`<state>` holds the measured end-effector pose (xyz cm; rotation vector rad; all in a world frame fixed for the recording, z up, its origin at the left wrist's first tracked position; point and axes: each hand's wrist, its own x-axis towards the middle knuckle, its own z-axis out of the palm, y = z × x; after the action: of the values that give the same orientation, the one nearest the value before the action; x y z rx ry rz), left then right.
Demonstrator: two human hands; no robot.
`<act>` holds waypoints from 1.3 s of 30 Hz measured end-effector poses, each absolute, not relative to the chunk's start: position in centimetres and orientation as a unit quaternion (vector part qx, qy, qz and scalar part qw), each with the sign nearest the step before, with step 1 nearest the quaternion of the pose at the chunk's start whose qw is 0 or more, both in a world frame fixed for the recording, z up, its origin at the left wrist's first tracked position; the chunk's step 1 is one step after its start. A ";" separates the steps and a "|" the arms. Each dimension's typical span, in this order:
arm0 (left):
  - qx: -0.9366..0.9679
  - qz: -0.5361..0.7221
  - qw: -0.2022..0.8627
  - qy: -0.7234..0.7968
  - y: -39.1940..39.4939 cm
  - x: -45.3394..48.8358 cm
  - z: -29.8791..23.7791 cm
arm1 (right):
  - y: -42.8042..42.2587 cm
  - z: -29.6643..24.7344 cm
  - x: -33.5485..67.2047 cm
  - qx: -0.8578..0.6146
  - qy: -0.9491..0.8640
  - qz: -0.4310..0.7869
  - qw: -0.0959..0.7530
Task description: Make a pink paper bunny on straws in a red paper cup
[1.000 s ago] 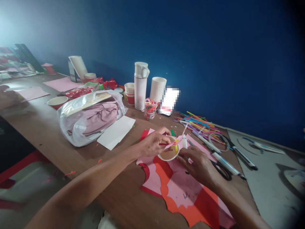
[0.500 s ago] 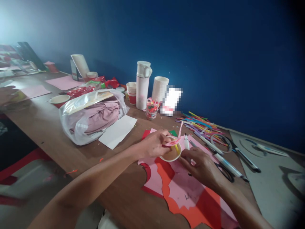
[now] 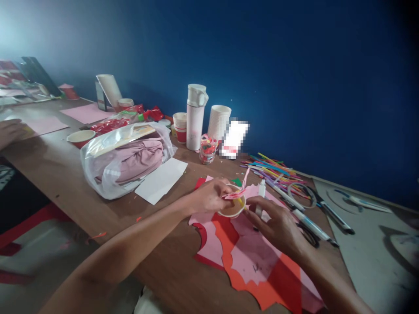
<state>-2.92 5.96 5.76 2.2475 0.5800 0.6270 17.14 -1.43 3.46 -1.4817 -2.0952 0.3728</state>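
My left hand (image 3: 211,196) is closed on a paper cup (image 3: 231,213), tilted so that its open mouth faces me. Across the cup's rim lies a pink paper cut-out (image 3: 240,193), close to my left fingers. A thin yellow piece (image 3: 241,201) shows inside the cup. My right hand (image 3: 271,218) is curled around a slim white tube (image 3: 262,188) with a narrow tip pointing up. Its thumb and index finger are at the cup's right side. Beneath both hands lie pink paper (image 3: 245,257) and scallop-edged orange paper (image 3: 242,283).
Colourful pipe cleaners (image 3: 275,168), a tape roll (image 3: 303,196), markers (image 3: 316,226) and black-handled scissors (image 3: 307,235) lie at right. A plastic bag (image 3: 127,161), white card (image 3: 162,181), flask (image 3: 195,117), cup stack (image 3: 219,122) and jar (image 3: 207,150) stand or lie beyond. Another person's hand (image 3: 11,131) is far left.
The white tube in my right hand has shifted right and up slightly. The cup has moved a little left. The other person's hand at the far left has moved left.
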 end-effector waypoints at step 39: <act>0.754 0.144 0.516 0.380 7.0 -4.6 6.4 | -0.9 2.6 16.7 -0.628 -0.658 0.228 0.348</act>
<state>-4.56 6.99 6.43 1.8114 0.9116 0.3463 16.68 -0.93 2.64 -1.6272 -1.7062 0.5923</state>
